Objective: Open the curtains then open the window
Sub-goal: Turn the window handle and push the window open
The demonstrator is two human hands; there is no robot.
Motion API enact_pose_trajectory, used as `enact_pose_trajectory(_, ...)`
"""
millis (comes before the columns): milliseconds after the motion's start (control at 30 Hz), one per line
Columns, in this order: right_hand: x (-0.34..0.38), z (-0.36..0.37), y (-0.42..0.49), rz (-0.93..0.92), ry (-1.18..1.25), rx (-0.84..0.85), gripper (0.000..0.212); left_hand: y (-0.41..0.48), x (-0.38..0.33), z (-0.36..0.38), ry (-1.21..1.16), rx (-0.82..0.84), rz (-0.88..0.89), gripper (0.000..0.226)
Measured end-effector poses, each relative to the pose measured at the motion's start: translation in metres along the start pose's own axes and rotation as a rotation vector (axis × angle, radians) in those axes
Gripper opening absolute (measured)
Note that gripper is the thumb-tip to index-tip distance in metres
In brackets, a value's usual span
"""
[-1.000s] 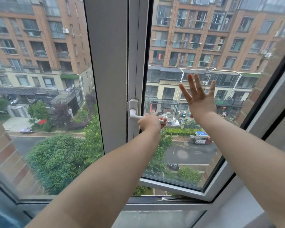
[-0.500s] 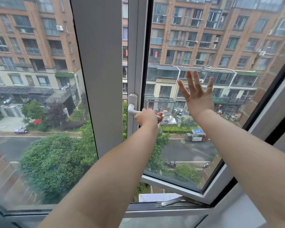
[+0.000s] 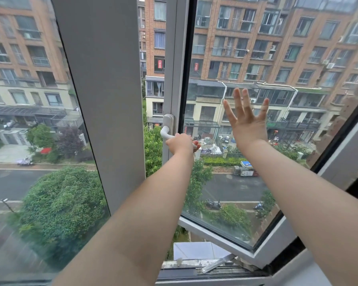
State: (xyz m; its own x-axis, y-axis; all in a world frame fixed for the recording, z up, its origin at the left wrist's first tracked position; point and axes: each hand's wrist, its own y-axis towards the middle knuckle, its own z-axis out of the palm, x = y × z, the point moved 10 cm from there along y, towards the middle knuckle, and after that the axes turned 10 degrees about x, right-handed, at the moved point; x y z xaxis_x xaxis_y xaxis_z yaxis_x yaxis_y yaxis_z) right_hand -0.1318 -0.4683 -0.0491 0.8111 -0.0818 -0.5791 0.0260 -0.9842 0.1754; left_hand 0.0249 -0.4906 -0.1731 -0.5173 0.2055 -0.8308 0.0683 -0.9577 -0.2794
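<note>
The casement sash [image 3: 221,193] is seen swung outward from the grey mullion [image 3: 103,100], with open air between the two. No curtains are in view, so that first step is judged done. At the sill, a metal stay arm [image 3: 217,264] is folded out beneath the sash's lower rail. The right hand [image 3: 247,124] is raised flat before the glass, fingers straight and spread; whether the pane is touched cannot be told. The left hand [image 3: 181,144] is wrapped round the outer end of the white lever handle [image 3: 167,129], which is set horizontal. Both arms are stretched nearly full. If the sash is pushed further, the handle could be lost from a grip taken so near its tip, the sash flung against the stay's limit, or the body drawn out over the street below.
</note>
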Motion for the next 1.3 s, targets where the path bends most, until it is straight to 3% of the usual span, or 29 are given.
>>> enact_pose_trajectory(133,0.005,0.003,0.007,-0.012,-0.017,-0.005,0.102,0.005,-0.001,-0.010,-0.068,-0.108,-0.024,0.008)
enact_pose_trajectory(233,0.004,0.004,0.013,0.011,-0.016,-0.019,0.103,0.007,-0.006,-0.006,-0.066,-0.128,-0.024,0.015)
enact_pose_trajectory(433,0.013,0.006,0.022,0.025,-0.031,-0.046,0.108,0.022,-0.006,-0.018,-0.028,-0.317,0.040,0.029)
enact_pose_trajectory(833,0.005,0.010,0.042,0.084,-0.059,-0.053,0.108,0.046,-0.010,-0.002,0.031,-0.270,0.011,0.033)
enact_pose_trajectory(1133,0.005,0.014,0.050,0.099,-0.061,-0.052,0.101,0.067,-0.003,-0.011,0.290,-0.215,0.022,0.035)
enact_pose_trajectory(1300,0.005,0.013,0.057,0.095,-0.039,-0.050,0.106,0.073,-0.009,-0.007,0.293,-0.207,0.048,0.033)
